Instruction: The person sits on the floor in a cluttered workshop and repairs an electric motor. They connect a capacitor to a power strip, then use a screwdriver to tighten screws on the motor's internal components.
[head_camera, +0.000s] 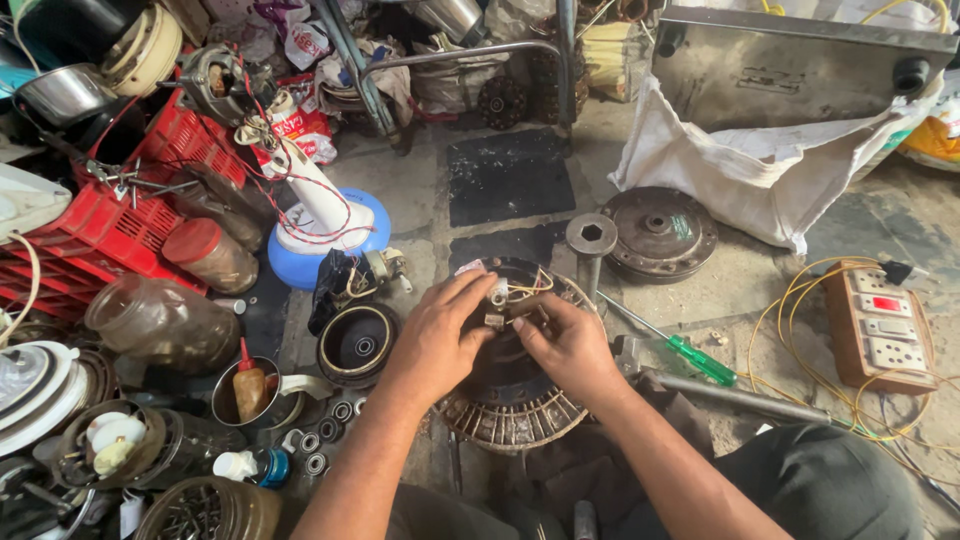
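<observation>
So, both hands are on one round fan motor (505, 385) sitting on the floor (700, 290) right in front of the person's knees. It lies flat, axis pointing straight up at the camera, no real long side since it's a disc — the ribbed metal rim (510, 425) faces the person and the wire bundle (520, 285) sits on the far edge.

Left hand (440, 335) is curled over the top left of the motor, fingers bent and spread a bit, fingertips pressing near the small white connector (497, 290). Can't tell if it's actually pinching anything. Right hand (565, 340) is half closed with the thumb and forefinger pinched together on the thin wires at the motor's top.

Counting what's around:
- one green-handled screwdriver (680, 345) just right of the right hand, lying diagonally, tip toward upper left
- one round metal cover plate (660, 232) further back
- one socket tool (591, 240) with a hex hole, standing between plate and motor
- one black bowl-shaped housing (358, 343) just left of the left hand
- one switchboard (880, 325) with yellow wire (800, 300) looped around it, well off to the right
- a few bearings (330, 425) — five or so — lower left
- two brown jars (160, 320)
- one red crate (110, 230)
- one white cloth bag (760, 170) at the back
</observation>
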